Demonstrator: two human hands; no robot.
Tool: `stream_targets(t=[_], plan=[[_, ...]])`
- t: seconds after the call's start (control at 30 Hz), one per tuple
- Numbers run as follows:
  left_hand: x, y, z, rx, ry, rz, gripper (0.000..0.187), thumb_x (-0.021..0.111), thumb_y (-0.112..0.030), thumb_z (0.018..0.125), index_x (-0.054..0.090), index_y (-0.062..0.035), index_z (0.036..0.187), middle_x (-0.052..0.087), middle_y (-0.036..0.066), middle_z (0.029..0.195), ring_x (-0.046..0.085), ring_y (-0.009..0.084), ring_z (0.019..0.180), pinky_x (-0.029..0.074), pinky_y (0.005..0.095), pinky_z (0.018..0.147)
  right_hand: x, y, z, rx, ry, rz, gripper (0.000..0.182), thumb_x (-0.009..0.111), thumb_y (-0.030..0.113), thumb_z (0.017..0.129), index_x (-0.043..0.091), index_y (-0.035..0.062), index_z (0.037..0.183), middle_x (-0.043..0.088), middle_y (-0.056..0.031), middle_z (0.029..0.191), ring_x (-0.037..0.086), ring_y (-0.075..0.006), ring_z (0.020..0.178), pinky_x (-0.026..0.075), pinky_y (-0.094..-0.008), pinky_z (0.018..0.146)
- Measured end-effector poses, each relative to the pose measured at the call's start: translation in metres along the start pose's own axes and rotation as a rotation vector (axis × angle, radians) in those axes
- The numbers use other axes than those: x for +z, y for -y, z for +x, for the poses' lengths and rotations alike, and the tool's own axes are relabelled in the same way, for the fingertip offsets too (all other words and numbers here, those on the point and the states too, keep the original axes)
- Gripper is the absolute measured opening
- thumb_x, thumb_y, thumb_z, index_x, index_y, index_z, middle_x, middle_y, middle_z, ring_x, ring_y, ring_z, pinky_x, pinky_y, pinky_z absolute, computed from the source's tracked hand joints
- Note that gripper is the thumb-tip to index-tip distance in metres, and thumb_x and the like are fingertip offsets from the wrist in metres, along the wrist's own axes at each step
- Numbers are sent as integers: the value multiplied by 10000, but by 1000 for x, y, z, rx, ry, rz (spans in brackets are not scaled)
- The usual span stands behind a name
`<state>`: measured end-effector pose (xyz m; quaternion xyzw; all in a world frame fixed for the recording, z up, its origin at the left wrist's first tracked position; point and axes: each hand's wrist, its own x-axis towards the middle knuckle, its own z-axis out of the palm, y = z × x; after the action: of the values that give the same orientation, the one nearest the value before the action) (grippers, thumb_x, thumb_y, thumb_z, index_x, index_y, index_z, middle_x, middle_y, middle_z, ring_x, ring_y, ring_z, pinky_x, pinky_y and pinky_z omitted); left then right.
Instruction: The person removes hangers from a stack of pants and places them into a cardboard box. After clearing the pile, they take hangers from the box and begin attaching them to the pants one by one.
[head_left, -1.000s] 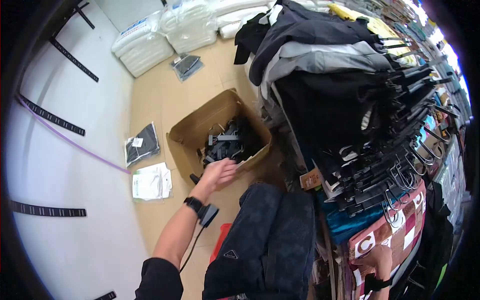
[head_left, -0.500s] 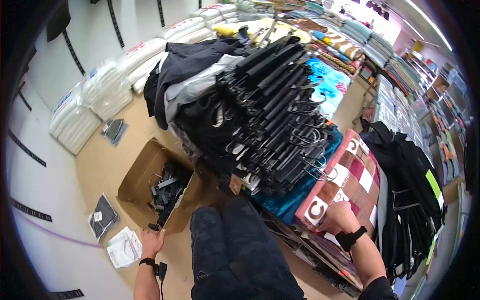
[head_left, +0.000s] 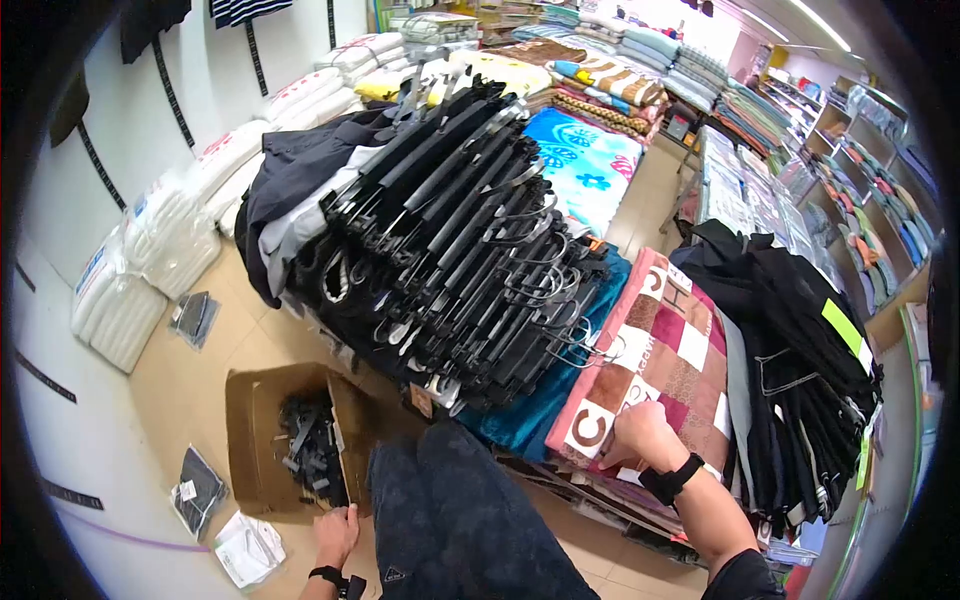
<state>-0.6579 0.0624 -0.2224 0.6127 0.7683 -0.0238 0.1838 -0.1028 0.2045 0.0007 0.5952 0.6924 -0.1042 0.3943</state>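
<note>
I am resting my left hand (head_left: pixel 336 531) on the near rim of the cardboard box (head_left: pixel 250 440), fingers loosely curled, holding nothing; the black plastic clips (head_left: pixel 308 447) are lying just ahead inside. My right hand (head_left: pixel 640 437) is pressing, half closed, on the soft checked blanket (head_left: pixel 665 365) beside the stacked hangers (head_left: pixel 470 250).

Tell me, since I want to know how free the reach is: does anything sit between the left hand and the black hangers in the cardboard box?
Nothing visible does. The left hand rests at the front edge of the cardboard box, whose top is open, and the black hangers lie loose inside just beyond it. The person's dark-trousered knee is beside the hand, not between.
</note>
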Motion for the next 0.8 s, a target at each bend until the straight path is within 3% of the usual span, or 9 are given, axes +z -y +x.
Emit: stream_targets(t=[0.13, 0.17, 0.3, 0.37, 0.6, 0.63, 0.67, 0.7, 0.8], plan=[[-30, 2, -7, 110, 241, -127, 506, 615, -518, 927, 747, -38, 1020, 732, 228, 968, 695, 429, 909, 542, 532, 839, -3, 0, 0, 1, 35, -3, 775, 768, 821, 609, 818, 135, 965, 790, -57, 952, 766, -227, 882, 586, -359, 755], [-25, 24, -8, 397, 156, -226, 489, 702, -511, 858, 739, -52, 1022, 732, 220, 984, 695, 435, 908, 547, 516, 844, -5, -2, 0, -21, 48, 10, 780, 764, 821, 615, 817, 130, 973, 791, -61, 958, 768, -236, 883, 588, -367, 746], [-16, 82, -12, 563, -42, -1, 427, 761, -461, 826, 740, -70, 998, 731, 209, 934, 687, 446, 867, 539, 519, 803, 5, -3, 6, -51, -17, 27, 817, 740, 869, 584, 812, 116, 891, 772, -51, 854, 754, -242, 791, 571, -380, 673], [-17, 91, -9, 274, 88, 52, 379, 719, -433, 879, 715, -59, 940, 705, 211, 881, 666, 424, 841, 489, 524, 800, 2, 0, 8, -19, 35, -21, 811, 742, 867, 581, 810, 116, 879, 772, -59, 848, 755, -244, 791, 570, -377, 672], [-5, 89, -2, 260, -66, 18, 338, 704, -382, 912, 642, -71, 795, 653, 178, 746, 632, 431, 764, 434, 536, 721, -3, -2, 9, -42, 58, 37, 758, 755, 834, 591, 808, 127, 859, 769, -84, 836, 754, -257, 795, 555, -386, 656], [-9, 94, 3, 238, 75, 2, 379, 649, -403, 970, 598, -62, 1128, 691, 192, 967, 672, 393, 924, 495, 477, 830, -3, -1, 8, -35, 62, 42, 758, 755, 834, 591, 808, 127, 859, 769, -84, 836, 754, -257, 795, 555, -386, 656], [-11, 98, 7, 215, 216, -13, 571, 595, -424, 1028, 554, -54, 1461, 729, 206, 1188, 713, 354, 1084, 556, 417, 939, -3, 0, 8, -26, 65, 50, 749, 756, 830, 594, 809, 130, 855, 769, -83, 835, 754, -257, 795, 555, -390, 655], [-8, 95, 4, 172, 106, -133, 430, 537, -449, 1049, 742, -123, 1238, 749, 145, 1179, 703, 376, 1095, 554, 460, 946, -5, 0, 8, -16, 67, 54, 740, 757, 826, 596, 809, 134, 852, 769, -81, 835, 753, -257, 795, 554, -393, 654], [-39, 55, 11, 97, 160, -28, 452, 561, -430, 1035, 714, -63, 1250, 731, 196, 1202, 704, 376, 1102, 551, 464, 955, -6, 0, 12, -14, 112, 33, 739, 760, 826, 594, 808, 135, 849, 768, -74, 832, 751, -258, 793, 552, -392, 654]])
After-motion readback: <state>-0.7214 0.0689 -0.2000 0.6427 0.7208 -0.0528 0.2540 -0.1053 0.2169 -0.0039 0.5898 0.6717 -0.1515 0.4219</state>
